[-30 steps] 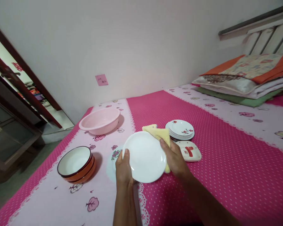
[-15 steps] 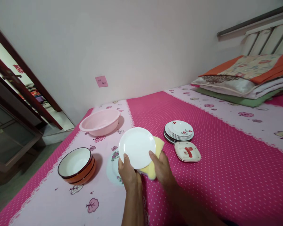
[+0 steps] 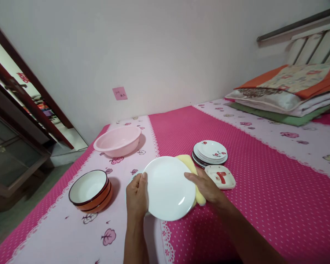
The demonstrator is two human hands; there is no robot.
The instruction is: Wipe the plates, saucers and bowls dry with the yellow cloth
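White plate [image 3: 169, 189] between left fingers [image 3: 143, 180], gripping it, and right fingers [image 3: 192, 178], clasping yellow cloth [image 3: 187, 161].

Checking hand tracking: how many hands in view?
2. The left hand grips the left edge of the white plate; the right hand is at its right edge with the yellow cloth. Part of each is hidden; no other hand shows.

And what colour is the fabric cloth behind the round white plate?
The fabric cloth is pale yellow, seen best in the head view.
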